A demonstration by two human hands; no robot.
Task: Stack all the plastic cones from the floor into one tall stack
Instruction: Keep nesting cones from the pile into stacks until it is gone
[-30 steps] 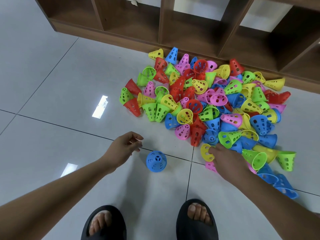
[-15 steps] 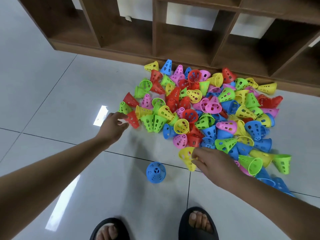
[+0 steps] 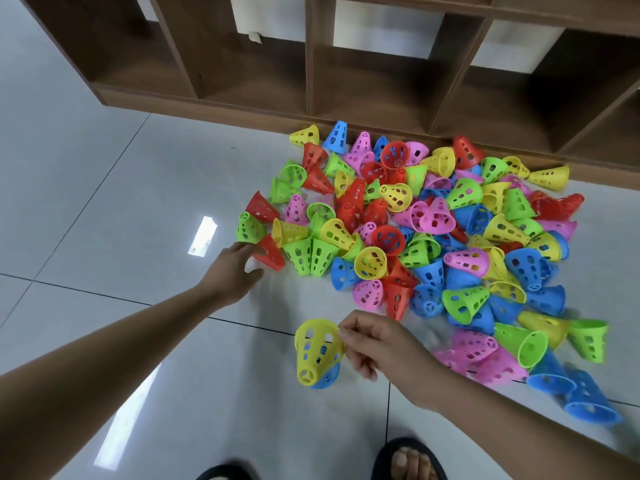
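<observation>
A big heap of perforated plastic cones (image 3: 433,237) in red, yellow, green, blue and pink covers the floor tiles. My right hand (image 3: 377,341) pinches a yellow cone (image 3: 317,351) by its wide rim, directly over a blue cone (image 3: 327,377) that stands alone on the floor; only the blue cone's lower edge shows. My left hand (image 3: 232,271) reaches the heap's left edge, fingers touching a red cone (image 3: 272,252) that lies on its side. The fingers curl around it but the grip is not closed.
A dark wooden shelf unit (image 3: 311,81) with open compartments runs along the back, right behind the heap. Glossy grey floor tiles (image 3: 104,202) stretch to the left. My two feet in black sandals (image 3: 408,459) stand at the bottom edge.
My right hand lifted a yellow cone from the heap and carried it left over the lone blue cone. My left hand stretched forward to the red cone at the heap's left edge.
</observation>
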